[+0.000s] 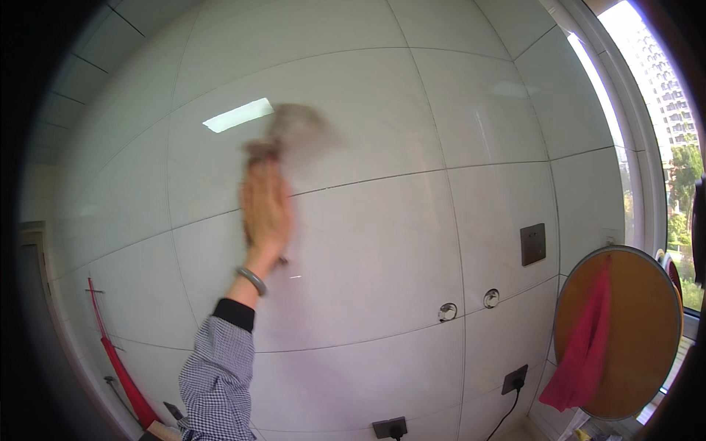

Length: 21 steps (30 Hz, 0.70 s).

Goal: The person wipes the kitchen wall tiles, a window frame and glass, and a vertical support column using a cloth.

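Observation:
My left hand (267,212) is raised against a glossy white tiled wall (364,231), its back towards me and its fingers pointing up. Under the palm and fingers is a brown cloth (258,150), mostly covered by the hand and smeared by motion. A blurred brown patch (300,125) shows just above and right of the fingertips; whether it is part of the cloth or a reflection cannot be told. A grey bangle (252,281) circles the wrist, below which begins a checked sleeve (218,364) with a black cuff. My right hand is out of view.
Two round metal fittings (448,312) and dark sockets (533,244) are set in the wall, some with plugs and cords. At right, a round brown board (642,331) with a pink cloth (582,353) stands by a window (684,165). Something red (126,380) hangs at lower left.

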Tool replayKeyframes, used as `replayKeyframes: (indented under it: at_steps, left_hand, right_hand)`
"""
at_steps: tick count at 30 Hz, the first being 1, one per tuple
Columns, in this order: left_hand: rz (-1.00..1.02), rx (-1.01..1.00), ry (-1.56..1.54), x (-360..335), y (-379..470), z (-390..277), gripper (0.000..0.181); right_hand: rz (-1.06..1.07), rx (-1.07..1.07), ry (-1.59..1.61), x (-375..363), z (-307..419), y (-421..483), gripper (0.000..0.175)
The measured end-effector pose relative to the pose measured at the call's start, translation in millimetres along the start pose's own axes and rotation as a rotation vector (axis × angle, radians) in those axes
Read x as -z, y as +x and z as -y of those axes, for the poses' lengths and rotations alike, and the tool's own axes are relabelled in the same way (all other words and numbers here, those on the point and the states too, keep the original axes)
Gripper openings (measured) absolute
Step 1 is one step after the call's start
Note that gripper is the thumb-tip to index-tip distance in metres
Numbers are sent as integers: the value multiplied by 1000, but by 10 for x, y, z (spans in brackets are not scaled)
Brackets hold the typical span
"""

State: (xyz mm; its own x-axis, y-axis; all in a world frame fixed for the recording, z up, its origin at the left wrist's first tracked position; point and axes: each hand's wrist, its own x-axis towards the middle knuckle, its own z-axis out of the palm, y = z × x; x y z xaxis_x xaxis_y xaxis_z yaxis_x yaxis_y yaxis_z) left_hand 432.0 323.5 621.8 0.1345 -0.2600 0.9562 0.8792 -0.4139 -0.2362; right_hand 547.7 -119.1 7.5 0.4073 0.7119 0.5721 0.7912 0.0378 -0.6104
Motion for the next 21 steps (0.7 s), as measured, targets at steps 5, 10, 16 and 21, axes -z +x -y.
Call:
replayKeyframes:
  at_steps: [5, 10, 16, 21]
  left_hand:
    - [75, 5, 21, 49, 455, 263, 52]
    - [170, -347, -102, 190, -131, -120, 44]
    - [319, -96, 139, 300, 463, 594, 43]
    - [152, -203, -112, 336, 45, 346, 44]
  right_hand:
    - [7, -10, 2, 33, -35, 11, 31]
    - [-5, -35, -21, -14, -1, -7, 31]
    - [14, -20, -29, -42, 43, -53, 31]
    - [-8, -54, -49, -51, 118, -92, 31]
